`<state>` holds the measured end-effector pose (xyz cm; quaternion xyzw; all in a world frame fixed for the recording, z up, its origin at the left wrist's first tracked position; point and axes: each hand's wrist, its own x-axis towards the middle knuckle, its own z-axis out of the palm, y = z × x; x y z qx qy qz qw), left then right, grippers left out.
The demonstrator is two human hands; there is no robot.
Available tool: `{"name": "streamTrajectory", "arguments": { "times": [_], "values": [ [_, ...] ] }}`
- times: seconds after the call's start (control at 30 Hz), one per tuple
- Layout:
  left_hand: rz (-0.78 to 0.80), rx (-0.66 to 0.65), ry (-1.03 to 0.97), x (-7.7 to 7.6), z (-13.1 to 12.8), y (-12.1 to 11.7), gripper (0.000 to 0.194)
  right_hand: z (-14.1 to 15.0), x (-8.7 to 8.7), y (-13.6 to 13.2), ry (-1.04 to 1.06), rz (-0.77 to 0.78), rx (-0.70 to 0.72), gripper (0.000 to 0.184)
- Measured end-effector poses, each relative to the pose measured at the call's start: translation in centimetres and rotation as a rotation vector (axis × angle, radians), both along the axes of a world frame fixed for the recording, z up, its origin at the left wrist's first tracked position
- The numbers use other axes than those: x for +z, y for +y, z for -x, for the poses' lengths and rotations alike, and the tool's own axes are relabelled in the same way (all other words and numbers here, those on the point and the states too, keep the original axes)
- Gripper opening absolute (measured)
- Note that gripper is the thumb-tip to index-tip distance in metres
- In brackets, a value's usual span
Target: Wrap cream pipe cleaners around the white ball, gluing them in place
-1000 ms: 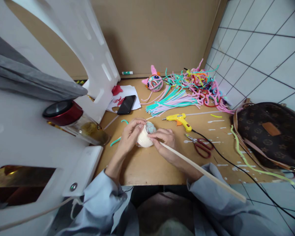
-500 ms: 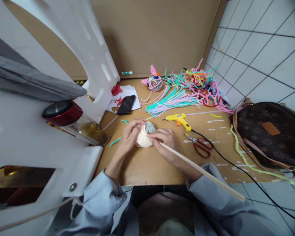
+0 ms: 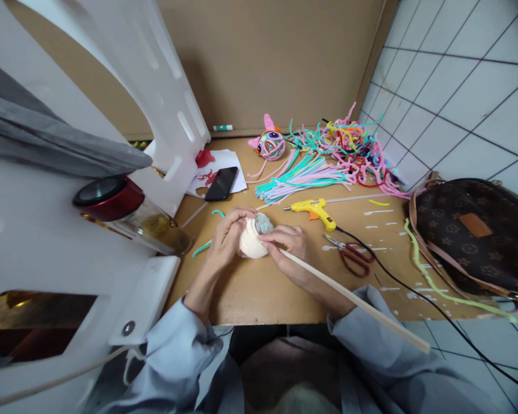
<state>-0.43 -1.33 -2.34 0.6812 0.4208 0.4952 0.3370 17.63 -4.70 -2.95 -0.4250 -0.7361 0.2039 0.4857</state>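
Note:
A small ball (image 3: 252, 240) wrapped in cream strips, with a grey-blue patch showing at its upper right, is held just above the near middle of the table. My left hand (image 3: 228, 237) is closed around its left side, thumb and fingers on the cream wrapping. On its right, my right hand (image 3: 290, 246) pinches a long cream pipe cleaner (image 3: 354, 298) against the ball. The strip's free end runs down over my right forearm. Beyond my right hand lie a yellow glue gun (image 3: 314, 210) and red-handled scissors (image 3: 352, 256).
Pipe cleaners (image 3: 302, 177) lie in a bundle and a tangled heap at the back, beside a pink decorated ball (image 3: 271, 145). A phone (image 3: 221, 184) rests on paper. A glass bottle (image 3: 147, 221) stands left; a brown bag (image 3: 475, 236) sits right. The glue gun's black cord (image 3: 397, 282) crosses the right side.

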Motion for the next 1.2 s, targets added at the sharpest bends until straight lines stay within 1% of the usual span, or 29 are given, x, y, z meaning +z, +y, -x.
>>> {"name": "streamTrajectory", "arguments": {
  "times": [0.33, 0.73, 0.87, 1.0, 1.1, 1.2],
  "values": [
    [0.017, 0.013, -0.012, 0.4, -0.2, -0.1, 0.025, 0.0, -0.2, 0.1, 0.009, 0.003, 0.0, 0.02],
    [0.077, 0.022, 0.009, 0.6, -0.1, -0.3, 0.029, 0.1, -0.2, 0.2, 0.024, 0.008, -0.009, 0.02],
    [0.101, 0.039, 0.003, 0.3, -0.1, -0.3, 0.032, 0.0, -0.3, 0.2, 0.03, -0.005, -0.005, 0.019],
    [0.09, 0.003, -0.082, -0.3, -0.1, 0.0, 0.034, 0.0, -0.3, 0.2, 0.05, -0.032, -0.002, 0.019],
    [0.101, -0.009, -0.143, -0.5, -0.2, 0.2, 0.037, 0.0, -0.3, 0.2, 0.047, -0.012, -0.006, 0.021],
    [0.103, -0.008, -0.141, -0.3, -0.3, 0.2, 0.038, 0.1, -0.3, 0.3, 0.044, 0.009, -0.017, 0.02]
  ]
}}
